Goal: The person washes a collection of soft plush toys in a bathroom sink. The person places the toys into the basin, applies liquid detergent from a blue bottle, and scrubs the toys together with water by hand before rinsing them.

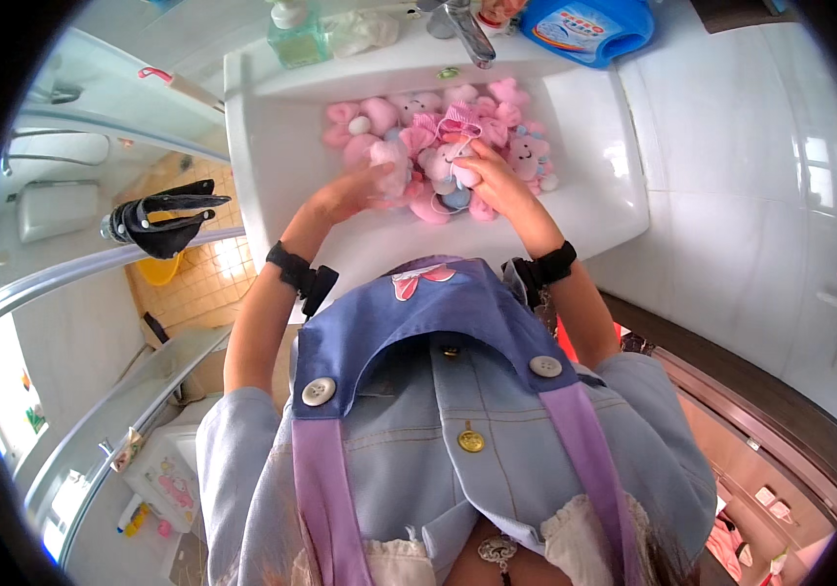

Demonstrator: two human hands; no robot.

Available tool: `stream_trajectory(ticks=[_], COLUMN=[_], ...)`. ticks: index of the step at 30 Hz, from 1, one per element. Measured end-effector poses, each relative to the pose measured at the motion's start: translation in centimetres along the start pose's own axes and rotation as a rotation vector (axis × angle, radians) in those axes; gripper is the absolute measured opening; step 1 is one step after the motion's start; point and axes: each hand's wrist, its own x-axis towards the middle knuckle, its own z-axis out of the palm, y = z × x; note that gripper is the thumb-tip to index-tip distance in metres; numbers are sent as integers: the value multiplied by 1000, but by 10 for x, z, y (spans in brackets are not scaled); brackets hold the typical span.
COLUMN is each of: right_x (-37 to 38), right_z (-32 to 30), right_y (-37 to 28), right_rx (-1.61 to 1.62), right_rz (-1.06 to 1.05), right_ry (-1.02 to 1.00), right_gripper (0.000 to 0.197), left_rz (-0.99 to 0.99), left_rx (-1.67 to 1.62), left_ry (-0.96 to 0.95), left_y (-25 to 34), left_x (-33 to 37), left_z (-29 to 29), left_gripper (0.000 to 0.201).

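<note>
Several pink plush toys point(379, 112) lie heaped in the white sink point(589, 146), some with small stitched faces. My left hand point(348, 195) is closed around the side of a pale pink plush piece point(391, 168) at the heap's near left; some of its fingertips are hidden. My right hand point(498, 181) grips a pale plush toy with a face point(446, 164), its thumb and fingers pressed on the right side. Thin white cords trail from that toy. Beside the right hand rests another plush with a face point(528, 151).
A metal faucet point(467, 34) reaches over the sink's back edge. On the back ledge stand a green pump bottle point(298, 44), a crumpled whitish bag point(360, 34) and a blue detergent bottle point(589, 29). A glass panel with a metal rail point(115, 262) runs along the left.
</note>
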Motion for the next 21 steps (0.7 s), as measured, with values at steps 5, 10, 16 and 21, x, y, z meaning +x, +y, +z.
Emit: stream_trajectory(ticks=[5, 10, 16, 21], right_x=[-10, -8, -11, -14], right_z=[6, -6, -15, -60], right_y=[-2, 15, 19, 45], right_rx=[212, 139, 87, -453], right_rz=[41, 4, -1, 167], right_ry=[154, 194, 241, 427], right_gripper=[39, 34, 30, 33], left_rz=[-277, -298, -319, 37], left_rx=[-201, 264, 869, 654], left_ry=[134, 344, 412, 392], left_y=[-12, -26, 5, -40], left_x=[9, 21, 15, 24], left_z=[-7, 4, 25, 11], left_gripper=[34, 32, 52, 40])
